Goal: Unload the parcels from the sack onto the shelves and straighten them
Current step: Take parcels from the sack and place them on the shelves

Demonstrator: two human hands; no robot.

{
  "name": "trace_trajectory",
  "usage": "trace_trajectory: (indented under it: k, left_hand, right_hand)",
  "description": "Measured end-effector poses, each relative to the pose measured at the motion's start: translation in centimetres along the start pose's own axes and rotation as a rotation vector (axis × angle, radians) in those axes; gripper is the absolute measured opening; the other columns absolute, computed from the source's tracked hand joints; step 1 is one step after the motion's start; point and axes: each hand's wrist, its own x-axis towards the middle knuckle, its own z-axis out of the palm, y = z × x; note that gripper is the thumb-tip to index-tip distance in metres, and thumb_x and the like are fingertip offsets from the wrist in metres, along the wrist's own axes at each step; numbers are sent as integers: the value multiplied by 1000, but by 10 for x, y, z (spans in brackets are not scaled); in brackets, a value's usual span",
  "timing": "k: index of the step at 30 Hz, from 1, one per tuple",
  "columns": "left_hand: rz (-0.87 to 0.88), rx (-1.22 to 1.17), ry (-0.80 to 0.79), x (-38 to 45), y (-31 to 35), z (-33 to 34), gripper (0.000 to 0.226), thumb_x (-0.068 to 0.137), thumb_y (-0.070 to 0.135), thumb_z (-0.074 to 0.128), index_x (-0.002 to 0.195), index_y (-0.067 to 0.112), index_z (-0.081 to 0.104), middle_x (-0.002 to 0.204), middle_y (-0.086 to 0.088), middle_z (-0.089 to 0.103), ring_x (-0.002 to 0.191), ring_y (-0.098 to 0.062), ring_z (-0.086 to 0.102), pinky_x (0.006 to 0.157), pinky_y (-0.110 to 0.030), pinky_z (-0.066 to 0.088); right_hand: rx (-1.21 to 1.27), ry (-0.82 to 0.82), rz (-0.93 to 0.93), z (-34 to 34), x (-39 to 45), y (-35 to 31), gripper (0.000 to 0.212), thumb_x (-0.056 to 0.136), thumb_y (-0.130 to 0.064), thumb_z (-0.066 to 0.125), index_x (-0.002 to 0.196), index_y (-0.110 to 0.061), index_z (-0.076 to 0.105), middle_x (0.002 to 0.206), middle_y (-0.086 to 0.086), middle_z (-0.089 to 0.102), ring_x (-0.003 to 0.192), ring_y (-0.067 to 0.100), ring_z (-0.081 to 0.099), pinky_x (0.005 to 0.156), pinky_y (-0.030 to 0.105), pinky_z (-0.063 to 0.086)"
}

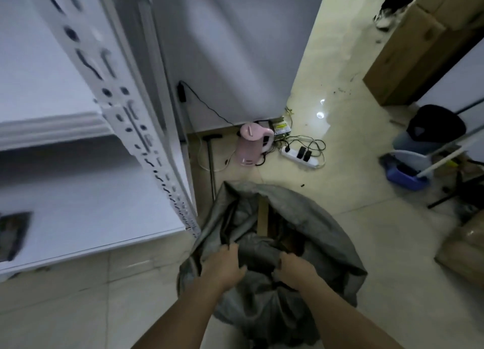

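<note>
On the floor at 6 o'clock, beside the white shelves [86,225], stands the grey sack [301,217]. Left hand [222,266] and right hand [294,268] both grip its soft, limp rim. A stiff brown parcel [262,217] inside looks light; better to take it by the edges.

We note fingers [234,247] of left hand [222,266] buried in sack [309,217] fold; right hand [296,268] likewise. Sack contents mostly hidden; we see only brown parcel edge [262,217]. Shelves [78,233] motion-blurred; dark item [13,233] at left edge cut off, unidentifiable. Person's shoe [383,20] at top cropped.
</note>
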Motion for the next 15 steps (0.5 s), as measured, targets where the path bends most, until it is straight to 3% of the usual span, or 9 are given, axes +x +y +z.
trace_trajectory:
  k: [5, 10, 15]
  left_hand:
    - [9, -40, 58, 131, -17, 74, 61, 93, 44, 48, 143, 18, 26, 144, -8, 35, 126, -29, 43, 95, -39, 41]
    - [61, -58, 183, 245, -55, 142, 61, 93, 42, 50, 144, 19, 26, 140, -7, 38, 124, -28, 45, 96, -37, 43]
    - [103, -94, 254, 307, -87, 185, 56, 93, 41, 50, 142, 20, 31, 137, -4, 43, 121, -24, 49, 91, -35, 44]
  right_hand:
    - [131, 125, 66, 49, 143, 22, 60, 96, -40, 45, 145, -13, 25, 142, 13, 37, 127, 32, 42, 98, 39, 40]
    - [389, 209, 116, 86, 279, 37, 77, 94, -40, 53, 150, -8, 11, 147, 20, 28, 132, 36, 35, 107, 40, 35]
    - [597, 309, 233, 111, 369, 42, 84, 94, -35, 55, 152, -12, 0, 152, 20, 20, 135, 38, 32, 104, 37, 36]
